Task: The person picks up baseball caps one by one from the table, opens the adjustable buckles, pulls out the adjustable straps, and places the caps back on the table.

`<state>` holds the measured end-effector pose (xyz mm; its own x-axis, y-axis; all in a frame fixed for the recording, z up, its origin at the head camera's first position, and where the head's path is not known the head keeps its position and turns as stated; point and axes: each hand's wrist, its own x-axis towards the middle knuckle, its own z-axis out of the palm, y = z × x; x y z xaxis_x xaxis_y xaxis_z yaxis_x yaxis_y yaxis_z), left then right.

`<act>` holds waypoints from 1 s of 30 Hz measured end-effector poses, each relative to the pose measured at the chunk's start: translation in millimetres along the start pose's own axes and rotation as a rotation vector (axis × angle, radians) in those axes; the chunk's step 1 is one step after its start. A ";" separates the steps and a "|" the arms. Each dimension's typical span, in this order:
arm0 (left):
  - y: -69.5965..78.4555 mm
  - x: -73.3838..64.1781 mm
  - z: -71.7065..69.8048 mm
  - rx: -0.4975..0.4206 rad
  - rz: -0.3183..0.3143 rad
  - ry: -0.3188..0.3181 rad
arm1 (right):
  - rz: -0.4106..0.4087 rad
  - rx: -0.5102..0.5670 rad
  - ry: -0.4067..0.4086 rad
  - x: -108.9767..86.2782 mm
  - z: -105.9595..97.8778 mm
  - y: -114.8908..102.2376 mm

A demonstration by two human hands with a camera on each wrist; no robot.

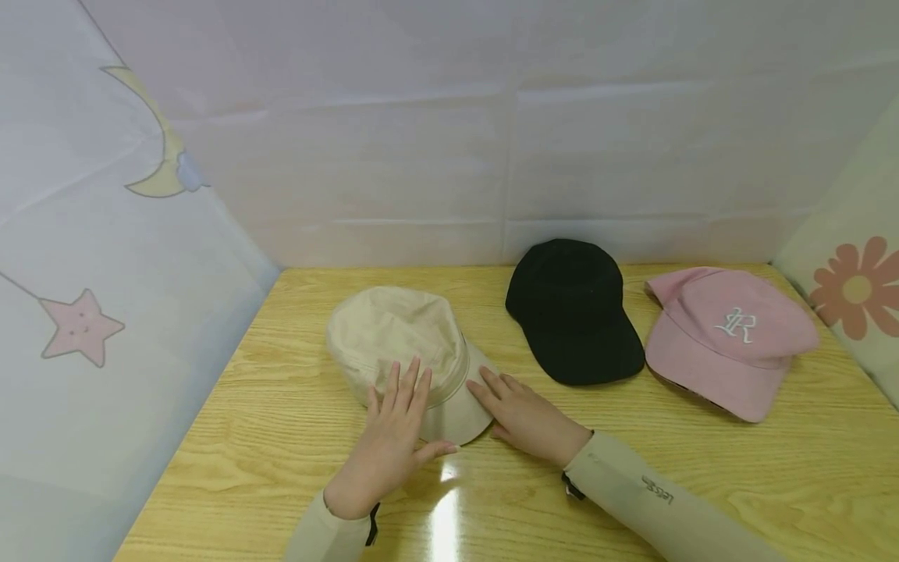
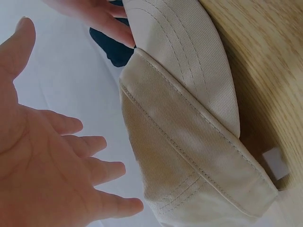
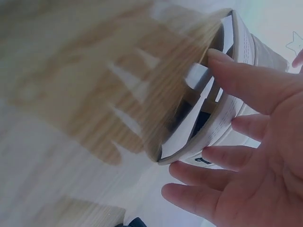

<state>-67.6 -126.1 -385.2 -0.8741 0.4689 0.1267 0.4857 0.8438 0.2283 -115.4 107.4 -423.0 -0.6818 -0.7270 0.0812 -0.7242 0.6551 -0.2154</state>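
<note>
A beige cap [image 1: 393, 328] sits on the wooden table, its stitched brim [image 1: 456, 410] turned toward the lower right. My left hand [image 1: 393, 437] is over the near side of the crown in the head view, fingers straight and spread. In the left wrist view, a gap shows between its fingertips [image 2: 120, 208] and the beige fabric. My right hand [image 1: 530, 417] is at the brim's right edge. The right wrist view shows its thumb reaching over the brim's edge to the underside, with the fingers along the outer face, so it holds the brim lightly.
A black cap [image 1: 572, 312] lies behind and to the right, near the back wall. Beside it, at the right, is a pink cap [image 1: 730, 336] with a white letter. Patterned cloth walls [image 1: 393, 179] border the table [image 1: 281, 437] at the back and sides.
</note>
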 end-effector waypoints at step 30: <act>-6.2 -5.6 -3.1 -0.078 -0.077 -0.026 | -0.068 -0.274 0.084 6.8 -0.2 2.2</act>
<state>-65.7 -134.8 -384.3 -0.9082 0.4106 0.0809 0.4144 0.8554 0.3109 -121.7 104.0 -422.7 -0.6288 -0.7590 0.1691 -0.7616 0.6450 0.0630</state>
